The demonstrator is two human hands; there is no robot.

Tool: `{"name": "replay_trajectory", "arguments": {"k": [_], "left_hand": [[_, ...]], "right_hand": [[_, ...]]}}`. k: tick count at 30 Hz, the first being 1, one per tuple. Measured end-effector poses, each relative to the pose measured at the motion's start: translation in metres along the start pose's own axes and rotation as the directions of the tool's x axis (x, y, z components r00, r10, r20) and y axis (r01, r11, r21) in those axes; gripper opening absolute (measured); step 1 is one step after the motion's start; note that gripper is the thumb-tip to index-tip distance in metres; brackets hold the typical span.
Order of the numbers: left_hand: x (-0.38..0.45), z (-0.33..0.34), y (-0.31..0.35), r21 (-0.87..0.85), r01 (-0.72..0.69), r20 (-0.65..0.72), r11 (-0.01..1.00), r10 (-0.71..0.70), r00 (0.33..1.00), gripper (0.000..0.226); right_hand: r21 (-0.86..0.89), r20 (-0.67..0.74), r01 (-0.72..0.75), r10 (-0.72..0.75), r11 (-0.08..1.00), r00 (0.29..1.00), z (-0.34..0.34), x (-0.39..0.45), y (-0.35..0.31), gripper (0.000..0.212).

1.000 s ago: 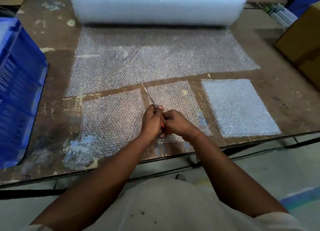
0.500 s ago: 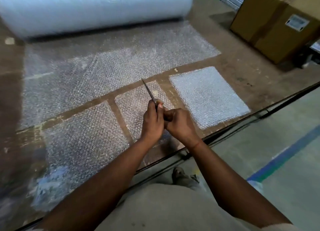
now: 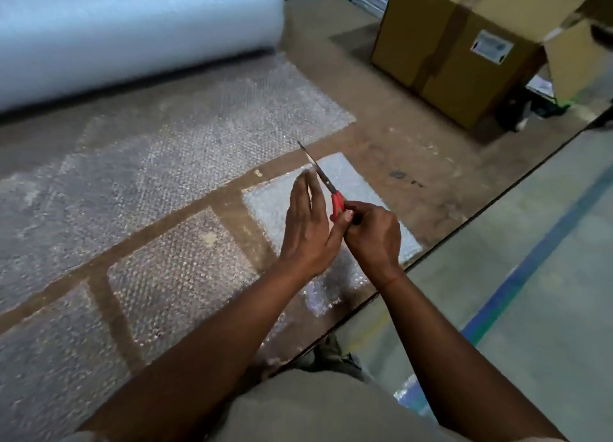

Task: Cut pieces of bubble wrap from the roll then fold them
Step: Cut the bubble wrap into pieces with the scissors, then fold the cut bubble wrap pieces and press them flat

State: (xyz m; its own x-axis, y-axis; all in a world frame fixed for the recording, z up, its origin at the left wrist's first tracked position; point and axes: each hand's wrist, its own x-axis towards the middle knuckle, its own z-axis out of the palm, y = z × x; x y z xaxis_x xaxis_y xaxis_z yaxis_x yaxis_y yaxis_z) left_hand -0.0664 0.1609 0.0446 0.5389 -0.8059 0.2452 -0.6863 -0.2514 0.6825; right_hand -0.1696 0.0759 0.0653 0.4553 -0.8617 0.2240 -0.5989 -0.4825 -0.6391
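Observation:
A big roll of bubble wrap [image 3: 132, 33] lies at the back of the table, with a sheet [image 3: 185, 149] unrolled toward me. Two flat cut pieces [image 3: 179, 275] [image 3: 39, 368] lie near the front edge, and a whiter folded piece [image 3: 361, 182] lies under my hands. My right hand [image 3: 373, 236] grips red-handled scissors [image 3: 336, 202], blades closed and pointing away. My left hand [image 3: 306, 229] is beside them with fingers straight, its thumb touching the handle.
A brown cardboard box [image 3: 464, 50] with a white label stands at the back right on the worn brown table [image 3: 414, 149]. The table's front edge runs diagonally, with grey floor and a blue stripe [image 3: 530, 269] to the right.
My view has swung right, so the blue crate has left the frame and the box has come in. My left hand has let go of the scissors and straightened its fingers.

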Motion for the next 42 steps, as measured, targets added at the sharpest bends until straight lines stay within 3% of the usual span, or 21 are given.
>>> {"name": "replay_trajectory", "arguments": {"k": [5,10,15,20,25,29,34,42], "left_hand": [[0.066,0.054,0.026,0.101,-0.103,0.077,0.990,0.096,0.992,0.098],[0.112,0.094,0.049,0.150,-0.149,0.140,0.977,0.128,0.982,0.096],[0.150,0.127,0.056,0.238,-0.143,0.198,0.961,0.096,0.976,0.100],[0.181,0.149,0.063,0.320,-0.154,0.249,0.935,0.074,0.966,0.100],[0.200,0.166,0.070,0.411,-0.186,0.275,0.893,0.073,0.959,0.102],[0.206,0.174,0.073,0.465,-0.201,0.309,0.862,0.056,0.950,0.104],[0.199,0.171,0.072,0.452,-0.195,0.329,0.870,0.040,0.943,0.099],[0.166,0.136,0.060,0.511,-0.151,0.262,0.846,0.013,0.965,0.098]], "right_hand": [[-0.103,-0.030,-0.089,0.086,0.991,0.996,-0.030,0.073,0.061,0.027],[-0.128,-0.047,-0.299,0.295,0.946,0.954,-0.057,0.148,0.120,0.025],[-0.354,-0.068,-0.374,0.375,0.857,0.924,-0.071,0.225,0.179,0.028],[-0.505,-0.053,-0.366,0.395,0.782,0.917,-0.078,0.276,0.218,0.033],[-0.689,0.061,-0.177,0.299,0.703,0.952,-0.074,0.284,0.227,0.033],[-0.699,0.125,-0.092,0.247,0.710,0.961,-0.069,0.279,0.229,0.029],[-0.598,0.039,-0.233,0.318,0.767,0.947,-0.080,0.283,0.241,0.033],[-0.494,0.018,-0.220,0.263,0.841,0.965,-0.087,0.280,0.237,0.028]]}}
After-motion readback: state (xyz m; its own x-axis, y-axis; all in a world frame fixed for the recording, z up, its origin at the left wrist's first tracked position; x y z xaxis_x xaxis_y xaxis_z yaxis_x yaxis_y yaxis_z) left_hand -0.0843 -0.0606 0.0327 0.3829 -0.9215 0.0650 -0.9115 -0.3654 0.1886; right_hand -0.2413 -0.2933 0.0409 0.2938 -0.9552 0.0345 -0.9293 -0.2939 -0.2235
